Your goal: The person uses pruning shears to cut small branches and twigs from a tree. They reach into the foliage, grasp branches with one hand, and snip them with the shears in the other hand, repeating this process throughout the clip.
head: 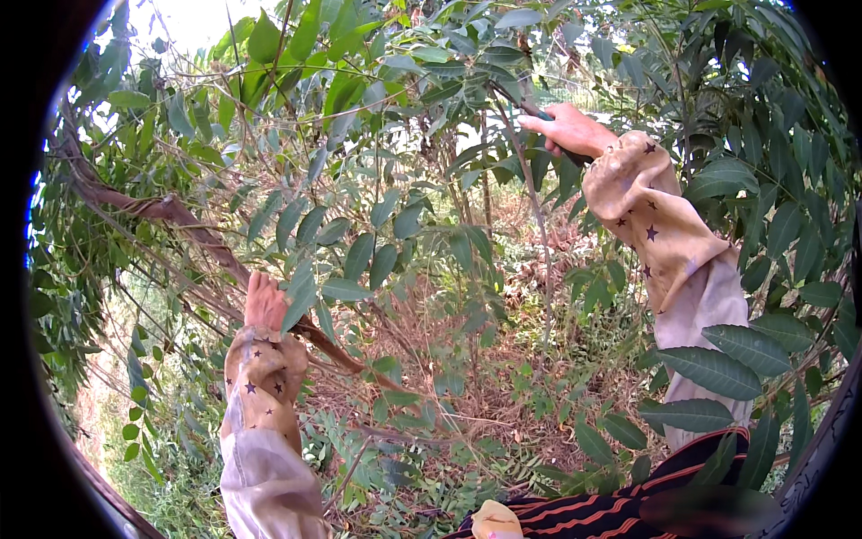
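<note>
My left hand [265, 302] is closed around a thick brown branch [212, 244], which slants from the upper left down toward the middle. Up at the right, my right hand [574, 129] grips a hand tool with a dark green handle [579, 159]. The tool's far end reaches in among leaves beside a thin upright stem [522, 155]; foliage partly covers it, so its exact kind cannot be told. Tan sleeve covers with dark stars [643, 222] are on both forearms.
Compound leaves [357, 259] hang between my arms, and denser foliage [788, 175] crowds the right side. Dry twigs and low plants cover the ground [525, 404]. Leafy sprays [714, 377] cross my right sleeve. Black cloth with orange stripes [592, 515] shows at the bottom.
</note>
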{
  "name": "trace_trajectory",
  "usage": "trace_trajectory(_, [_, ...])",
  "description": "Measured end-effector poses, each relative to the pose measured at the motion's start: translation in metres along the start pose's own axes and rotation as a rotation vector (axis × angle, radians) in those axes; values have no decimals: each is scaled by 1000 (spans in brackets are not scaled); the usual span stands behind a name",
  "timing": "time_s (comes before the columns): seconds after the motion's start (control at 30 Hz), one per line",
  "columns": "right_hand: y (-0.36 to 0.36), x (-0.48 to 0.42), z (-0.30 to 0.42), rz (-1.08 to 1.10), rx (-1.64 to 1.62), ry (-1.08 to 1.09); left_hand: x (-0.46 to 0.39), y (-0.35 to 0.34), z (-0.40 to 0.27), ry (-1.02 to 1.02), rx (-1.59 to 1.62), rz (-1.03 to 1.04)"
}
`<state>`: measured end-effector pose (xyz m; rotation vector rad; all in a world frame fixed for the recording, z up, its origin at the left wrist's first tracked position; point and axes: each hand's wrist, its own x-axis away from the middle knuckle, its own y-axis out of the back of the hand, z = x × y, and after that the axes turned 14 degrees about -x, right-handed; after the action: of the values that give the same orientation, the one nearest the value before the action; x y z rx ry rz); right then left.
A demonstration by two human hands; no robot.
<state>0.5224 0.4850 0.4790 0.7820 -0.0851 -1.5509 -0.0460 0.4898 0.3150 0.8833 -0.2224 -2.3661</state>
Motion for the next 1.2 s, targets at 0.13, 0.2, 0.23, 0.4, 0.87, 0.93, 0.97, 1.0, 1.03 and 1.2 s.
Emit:
trace_trajectory(0.13, [0,-4,-6,-15,-4,21,-4,0,-1,-3,-15,-16])
trace_trajectory(0.2, [-6,-6,-4,-25,-40,29,-1,7,7,-5,-31,18])
trace_trajectory(0.23, [-10,-4,0,-20,-90,12,1,6,8,-3,-31,35])
trace_trajectory(0.4, [-17,5,5,-26,-248,-94,0,3,4,-2,12,-13])
trace_trajectory(0.87, [-20,26,13,-395,-600,251,9,-2,7,22,64,-52])
trace_trajectory(0.93, [-23,47,35,-224,-572,119,2,2,2,36,58,-58])
trace_trajectory(0.97, [-31,50,38,-138,-609,40,-1,1,-2,40,47,-29])
trace_trajectory(1.0, [-38,52,40,-52,-644,-40,-2,1,-5,45,35,0])
trace_trajectory(1.03, [-45,54,43,-7,-656,-85,-5,2,-5,50,19,29])
trace_trajectory(1.2, [-91,35,30,68,-709,-235,0,18,0,54,58,54])
